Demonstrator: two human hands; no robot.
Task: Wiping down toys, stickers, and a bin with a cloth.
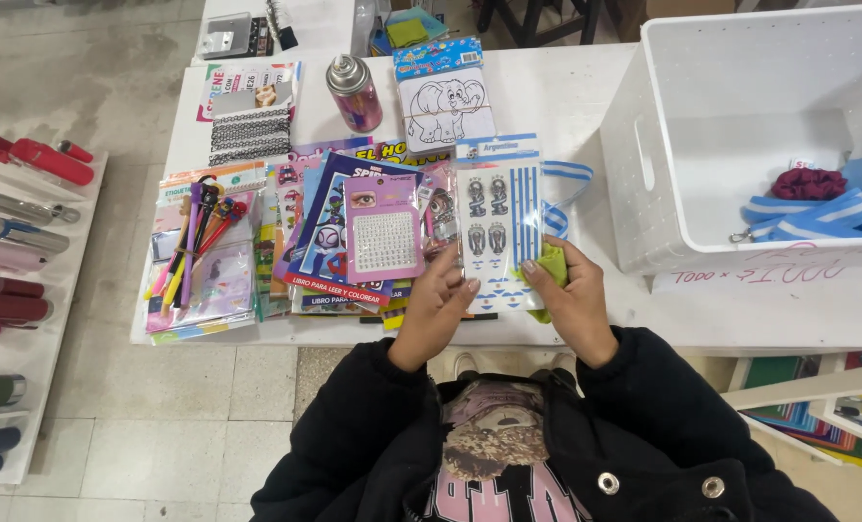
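I take the sticker sheet (496, 227) as the landmark: one blue-and-white pack with four figure stickers, flat on the white table (566, 101) near its front edge. My left hand (435, 311) sits at the sheet's lower left corner, fingers curled together and fingertips on its edge; I can't tell if it truly pinches the pack. My right hand (568, 295) is at the sheet's lower right, closed around one green cloth (550, 263) that touches the sheet's right edge. Just left of the sheet, one pink gem card (384, 232) lies on top of a stack of colouring books (329, 251); exact book count is hidden by overlap. Further left, one bundle of pens (197, 242) rests on another packet. Behind the sheet: one elephant colouring pack (447, 104) and one spray can (355, 94), standing upright. Behind and left, one lace trim card (249, 124). Well right of the sheet, one white bin (687, 208) holds blue-and-white ribbons (808, 215) and one dark red scrunchie (810, 184). One striped ribbon (564, 184) peeks from under the sheet's right side.
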